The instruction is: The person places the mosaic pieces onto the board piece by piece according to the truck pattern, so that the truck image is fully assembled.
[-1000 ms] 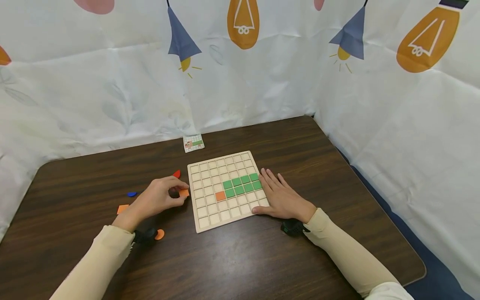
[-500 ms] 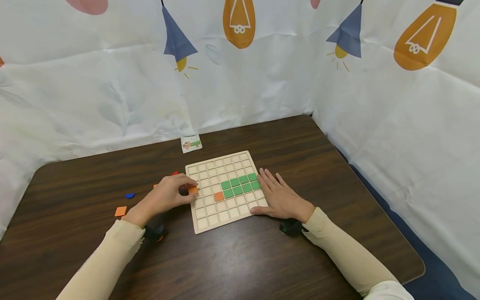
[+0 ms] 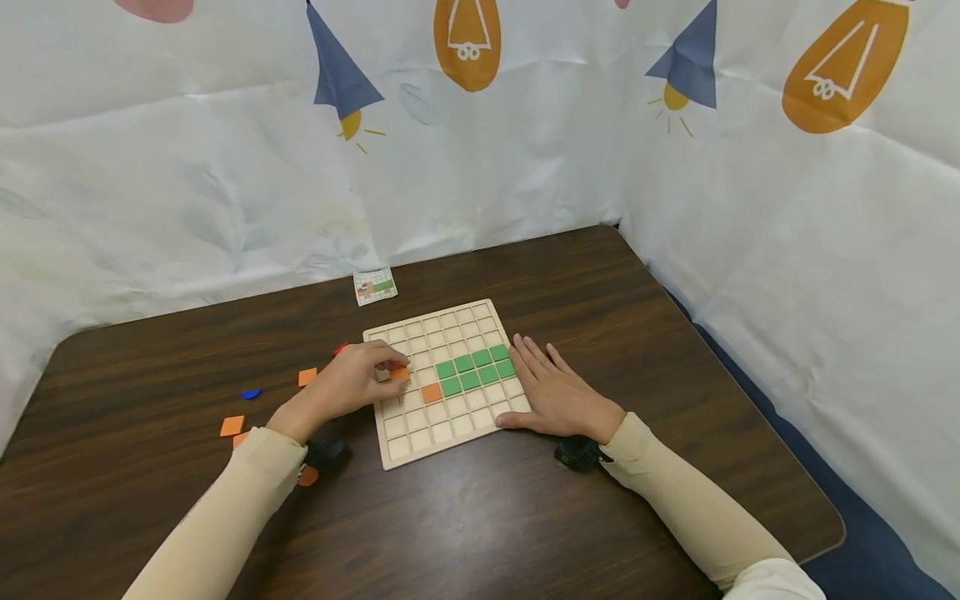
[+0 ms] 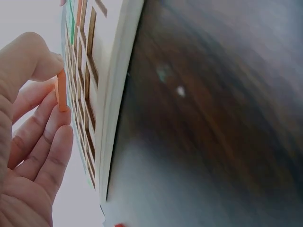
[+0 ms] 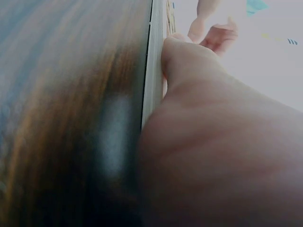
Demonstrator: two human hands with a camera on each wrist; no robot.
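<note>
My left hand [image 3: 356, 385] pinches a flat orange square tile [image 4: 61, 91] between thumb and fingers, over the left part of a wooden grid board [image 3: 442, 423]. Two rows of green square tiles [image 3: 470, 380] fill cells toward the board's right side. One orange tile [image 3: 432, 392] sits in a cell at the left end of the lower green row. My right hand [image 3: 562, 392] lies flat with fingers straight along the board's right edge, its thumb at the front edge. In the right wrist view that thumb [image 5: 182, 59] rests against the board's rim.
Left of the board on the dark table [image 3: 480, 533] lie loose orange tiles [image 3: 232, 426], a blue piece [image 3: 251, 393] and a red piece [image 3: 341, 347]. An orange round piece [image 3: 308, 476] lies by the left wrist. Behind the board is a small printed pattern card [image 3: 375, 287].
My left hand has moved right with the orange tile, from beside the board's left edge to over its cells. My right hand stays in place; the head view has shifted slightly.
</note>
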